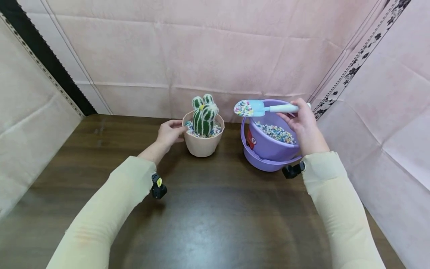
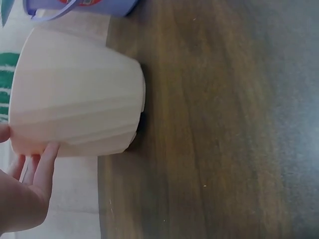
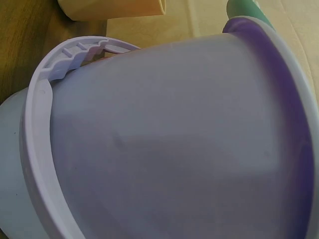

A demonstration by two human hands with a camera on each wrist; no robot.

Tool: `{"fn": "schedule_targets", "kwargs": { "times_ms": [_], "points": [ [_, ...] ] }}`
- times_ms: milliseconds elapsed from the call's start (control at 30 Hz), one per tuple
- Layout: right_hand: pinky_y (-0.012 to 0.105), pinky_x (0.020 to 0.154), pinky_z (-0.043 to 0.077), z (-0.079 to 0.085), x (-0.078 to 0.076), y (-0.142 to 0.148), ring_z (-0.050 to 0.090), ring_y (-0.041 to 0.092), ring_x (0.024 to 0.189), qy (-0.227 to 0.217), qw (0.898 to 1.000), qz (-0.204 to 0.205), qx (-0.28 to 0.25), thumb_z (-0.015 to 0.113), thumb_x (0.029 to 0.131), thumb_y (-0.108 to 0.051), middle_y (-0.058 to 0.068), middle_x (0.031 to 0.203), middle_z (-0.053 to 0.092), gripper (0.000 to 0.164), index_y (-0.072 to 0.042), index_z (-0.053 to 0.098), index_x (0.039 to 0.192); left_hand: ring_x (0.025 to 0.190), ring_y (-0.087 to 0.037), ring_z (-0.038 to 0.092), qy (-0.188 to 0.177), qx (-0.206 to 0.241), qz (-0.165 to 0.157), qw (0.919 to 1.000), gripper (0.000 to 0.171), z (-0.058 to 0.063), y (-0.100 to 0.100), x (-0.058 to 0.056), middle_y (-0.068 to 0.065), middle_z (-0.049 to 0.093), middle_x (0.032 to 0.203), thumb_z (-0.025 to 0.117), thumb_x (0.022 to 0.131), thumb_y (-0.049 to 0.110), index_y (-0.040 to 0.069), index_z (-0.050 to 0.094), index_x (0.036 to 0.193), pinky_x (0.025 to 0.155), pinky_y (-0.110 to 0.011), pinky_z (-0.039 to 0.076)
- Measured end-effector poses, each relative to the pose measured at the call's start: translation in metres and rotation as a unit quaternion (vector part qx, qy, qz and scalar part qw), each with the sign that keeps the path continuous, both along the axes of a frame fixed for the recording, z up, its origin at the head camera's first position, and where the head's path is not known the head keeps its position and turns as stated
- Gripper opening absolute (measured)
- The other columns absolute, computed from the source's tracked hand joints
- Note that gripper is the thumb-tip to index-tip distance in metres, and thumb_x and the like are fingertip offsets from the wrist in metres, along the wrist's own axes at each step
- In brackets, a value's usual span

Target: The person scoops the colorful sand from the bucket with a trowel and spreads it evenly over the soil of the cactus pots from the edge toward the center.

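My right hand (image 1: 304,121) grips the white handle of a light blue hand trowel (image 1: 258,107). Multicoloured pebbles lie in its scoop, which is held level over the rim of a purple bucket (image 1: 273,147). More pebbles (image 1: 277,133) fill the lower part of that bucket. At the left, my left hand (image 1: 169,134) pinches the rim of a beige flowerpot (image 1: 201,145), fingers on the outer wall (image 2: 47,154). A green cactus (image 1: 203,117) with white stripes stands upright in the pot, pebbles around its base. The right wrist view hides the right hand behind nothing but bucket wall (image 3: 164,124).
The bucket's purple carrying handle (image 1: 268,166) hangs low around its front. Pot and bucket stand side by side on a dark wooden table (image 1: 201,216). Pale cloth (image 1: 215,56) covers the wall close behind them, and another cloth side (image 1: 386,112) rises near the right arm.
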State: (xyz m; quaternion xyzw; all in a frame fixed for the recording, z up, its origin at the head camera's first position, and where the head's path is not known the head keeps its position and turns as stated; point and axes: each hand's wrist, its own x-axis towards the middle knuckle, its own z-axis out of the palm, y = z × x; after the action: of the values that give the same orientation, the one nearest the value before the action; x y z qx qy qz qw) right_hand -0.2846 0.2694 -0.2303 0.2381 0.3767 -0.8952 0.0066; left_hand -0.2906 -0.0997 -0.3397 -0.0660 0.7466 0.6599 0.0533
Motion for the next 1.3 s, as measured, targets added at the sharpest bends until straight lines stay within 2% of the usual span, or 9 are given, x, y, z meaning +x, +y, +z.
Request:
{"fn": "schedule_targets", "kwargs": {
  "times_ms": [100, 300, 367, 533, 700, 833, 967, 1133, 1300],
  "points": [
    [0.040, 0.094, 0.048, -0.001, 0.000, -0.003, 0.048, 0.021, 0.113, 0.004, 1.000, 0.005, 0.013, 0.051, 0.090, -0.005, 0.009, 0.105, 0.045, 0.009, -0.009, 0.043, 0.092, 0.104, -0.023, 0.058, -0.004, 0.001, 0.004, 1.0000, 0.044, 0.000, -0.002, 0.000, -0.018, 0.054, 0.130, 0.057, 0.090, 0.012, 0.001, 0.049, 0.132, 0.094, -0.047, 0.050],
    [0.039, 0.091, 0.049, -0.002, 0.001, -0.006, 0.046, 0.019, 0.114, 0.000, 1.000, 0.006, 0.029, 0.049, 0.091, -0.006, 0.007, 0.107, 0.042, 0.007, -0.009, 0.043, 0.092, 0.081, -0.011, 0.060, 0.010, -0.011, 0.061, 0.9981, 0.040, 0.005, 0.007, 0.010, -0.017, 0.060, 0.118, 0.060, 0.089, 0.015, -0.002, 0.054, 0.125, 0.083, -0.038, 0.057],
    [0.039, 0.091, 0.049, -0.003, 0.001, -0.006, 0.045, 0.019, 0.117, 0.001, 1.000, 0.005, 0.028, 0.049, 0.090, -0.006, 0.007, 0.108, 0.042, 0.007, -0.009, 0.043, 0.092, 0.078, -0.011, 0.059, 0.010, -0.021, 0.069, 0.9973, 0.040, 0.006, 0.011, 0.014, -0.015, 0.060, 0.113, 0.062, 0.088, 0.017, -0.001, 0.054, 0.122, 0.079, -0.035, 0.058],
    [0.039, 0.094, 0.046, -0.003, -0.001, -0.007, 0.042, 0.020, 0.122, 0.010, 1.000, 0.006, 0.026, 0.050, 0.090, -0.006, 0.008, 0.109, 0.041, 0.006, -0.008, 0.044, 0.091, 0.089, -0.018, 0.060, 0.011, -0.027, 0.059, 0.9978, 0.040, 0.007, 0.014, 0.017, -0.017, 0.059, 0.117, 0.062, 0.087, 0.013, -0.001, 0.052, 0.124, 0.083, -0.037, 0.057],
    [0.039, 0.099, 0.043, -0.004, -0.002, -0.010, 0.042, 0.020, 0.124, 0.011, 1.000, 0.009, 0.016, 0.051, 0.089, -0.004, 0.007, 0.109, 0.040, 0.007, -0.007, 0.045, 0.089, 0.098, -0.023, 0.060, 0.020, -0.007, 0.031, 0.9993, 0.040, 0.003, 0.008, 0.009, -0.020, 0.056, 0.125, 0.058, 0.090, 0.009, -0.002, 0.050, 0.128, 0.089, -0.042, 0.054],
    [0.040, 0.101, 0.041, -0.006, -0.002, -0.014, 0.040, 0.021, 0.126, 0.007, 1.000, 0.012, 0.009, 0.050, 0.088, -0.003, 0.007, 0.109, 0.040, 0.005, -0.007, 0.046, 0.087, 0.106, -0.024, 0.058, 0.014, 0.009, 0.015, 0.9998, 0.040, 0.000, 0.003, 0.004, -0.018, 0.055, 0.130, 0.056, 0.092, 0.009, 0.000, 0.050, 0.131, 0.092, -0.043, 0.052],
    [0.040, 0.100, 0.041, -0.007, -0.002, -0.017, 0.042, 0.022, 0.124, 0.012, 0.999, 0.019, 0.023, 0.050, 0.088, -0.003, 0.007, 0.107, 0.041, 0.005, -0.007, 0.047, 0.086, 0.100, -0.018, 0.058, 0.012, 0.008, 0.032, 0.9994, 0.039, 0.001, 0.003, 0.005, -0.017, 0.056, 0.128, 0.057, 0.092, 0.010, 0.001, 0.052, 0.129, 0.089, -0.039, 0.055],
    [0.040, 0.098, 0.042, -0.007, -0.004, -0.019, 0.043, 0.022, 0.121, 0.009, 0.999, 0.024, 0.025, 0.051, 0.088, -0.003, 0.007, 0.106, 0.041, 0.005, -0.007, 0.047, 0.086, 0.086, -0.013, 0.059, 0.006, 0.002, 0.065, 0.9978, 0.038, 0.003, 0.010, 0.014, -0.015, 0.058, 0.114, 0.061, 0.089, 0.014, -0.002, 0.054, 0.123, 0.082, -0.035, 0.057],
    [0.039, 0.100, 0.041, -0.006, -0.004, -0.021, 0.040, 0.021, 0.127, 0.009, 0.999, 0.031, 0.032, 0.048, 0.090, -0.005, 0.005, 0.109, 0.039, 0.004, -0.008, 0.046, 0.089, 0.098, -0.024, 0.059, -0.001, -0.003, 0.054, 0.9985, 0.040, 0.003, 0.016, 0.019, -0.016, 0.056, 0.117, 0.061, 0.088, 0.013, -0.001, 0.051, 0.124, 0.087, -0.041, 0.055]
  ]
}}
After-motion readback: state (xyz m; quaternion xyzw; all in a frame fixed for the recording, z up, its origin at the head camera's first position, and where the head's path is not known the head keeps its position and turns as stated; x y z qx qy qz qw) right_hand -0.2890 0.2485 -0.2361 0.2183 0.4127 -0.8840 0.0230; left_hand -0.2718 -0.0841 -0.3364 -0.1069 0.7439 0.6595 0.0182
